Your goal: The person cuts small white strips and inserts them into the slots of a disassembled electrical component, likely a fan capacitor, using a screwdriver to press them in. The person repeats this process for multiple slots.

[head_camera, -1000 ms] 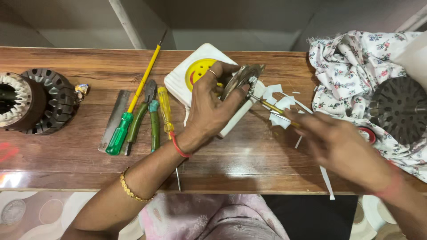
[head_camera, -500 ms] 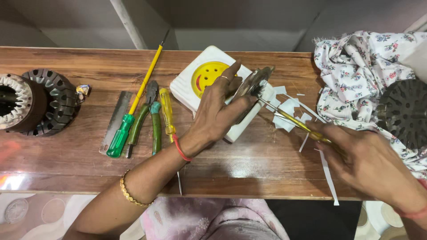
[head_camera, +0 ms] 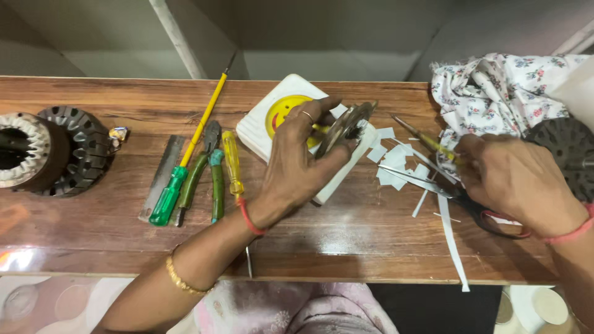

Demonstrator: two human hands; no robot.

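Here, at frame centre, the left hand (head_camera: 297, 167) pinches a thin ridged metal disc (head_camera: 345, 127) above a white square box (head_camera: 291, 124). At right, the right hand (head_camera: 516, 179) clasps a yellow-handled tool (head_camera: 427, 141) over glossy wooden worktop (head_camera: 371, 247), beside scissors (head_camera: 445, 188) and paper scraps (head_camera: 396, 167).

The right hand (head_camera: 520, 182) is covering the yellow tool's (head_camera: 427, 141) handle behind its fingers. The scissors' (head_camera: 451, 195) handles are lying partly beneath the palm. The picture's edge is cutting off the dark stator (head_camera: 566, 151) beyond the knuckles.
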